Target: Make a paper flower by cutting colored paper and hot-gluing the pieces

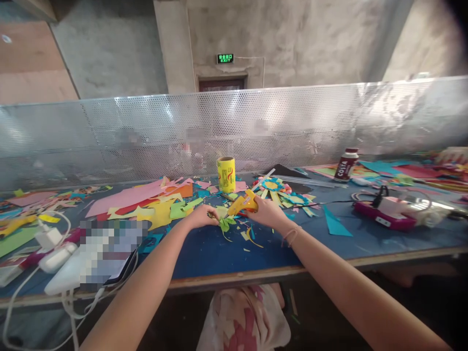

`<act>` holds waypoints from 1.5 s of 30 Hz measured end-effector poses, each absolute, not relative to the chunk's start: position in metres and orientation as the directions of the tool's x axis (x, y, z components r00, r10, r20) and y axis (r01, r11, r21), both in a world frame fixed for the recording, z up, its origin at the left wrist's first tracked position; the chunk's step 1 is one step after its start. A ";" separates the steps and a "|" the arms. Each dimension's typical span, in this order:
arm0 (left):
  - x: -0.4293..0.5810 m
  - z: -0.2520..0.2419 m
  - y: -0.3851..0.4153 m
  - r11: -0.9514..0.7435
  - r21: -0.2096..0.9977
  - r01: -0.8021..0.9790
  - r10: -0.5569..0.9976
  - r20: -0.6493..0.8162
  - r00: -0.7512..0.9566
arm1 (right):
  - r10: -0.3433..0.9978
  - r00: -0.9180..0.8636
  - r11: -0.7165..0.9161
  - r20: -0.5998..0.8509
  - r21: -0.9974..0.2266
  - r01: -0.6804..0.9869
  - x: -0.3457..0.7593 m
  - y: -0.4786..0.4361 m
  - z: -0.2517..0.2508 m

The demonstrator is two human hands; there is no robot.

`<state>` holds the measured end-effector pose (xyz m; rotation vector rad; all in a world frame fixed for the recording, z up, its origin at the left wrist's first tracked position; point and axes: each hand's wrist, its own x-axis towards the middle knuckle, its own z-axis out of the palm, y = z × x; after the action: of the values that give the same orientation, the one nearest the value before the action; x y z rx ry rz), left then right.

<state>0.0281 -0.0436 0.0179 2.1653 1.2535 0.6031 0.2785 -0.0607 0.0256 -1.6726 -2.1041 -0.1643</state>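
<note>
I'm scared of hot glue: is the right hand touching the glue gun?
Touching. The head view shows the right hand wrapped around the glue gun, with no gap between them.

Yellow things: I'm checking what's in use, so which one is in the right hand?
The yellow glue gun, gripped in the right hand. The yellow cylinder stands upright beyond it, and yellow paper lies off to the left.

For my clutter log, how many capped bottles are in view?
1: the dark red bottle stands toward the back of the table, to the right of the right hand and its yellow glue gun. Others could be hidden.
</note>
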 end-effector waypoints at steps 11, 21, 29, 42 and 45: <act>0.026 0.013 -0.038 -0.432 0.638 0.637 0.872 0.117 0.475 | 0.911 -0.242 0.284 0.333 -0.081 0.956 0.277 -0.061 0.026; 0.024 0.012 -0.035 -0.453 0.633 0.628 0.858 0.117 0.500 | 0.908 -0.300 0.342 0.291 -0.107 0.933 0.277 -0.059 0.021; 0.024 0.011 -0.034 -0.469 0.619 0.630 0.852 0.131 0.506 | 0.879 -0.365 0.411 0.306 -0.098 0.907 0.278 -0.057 0.019; 0.027 0.017 -0.041 -0.464 0.567 0.681 0.865 0.126 0.485 | 0.859 -0.432 0.475 0.274 -0.111 0.873 0.279 -0.065 0.027; 0.028 0.018 -0.042 -0.463 0.566 0.682 0.865 0.122 0.486 | 0.865 -0.418 0.455 0.279 -0.079 0.887 0.279 -0.066 0.028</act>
<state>0.0280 -0.0419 0.0180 2.2900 1.2814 0.5538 0.2789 -0.0664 0.0281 -1.5035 -2.4287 -0.1163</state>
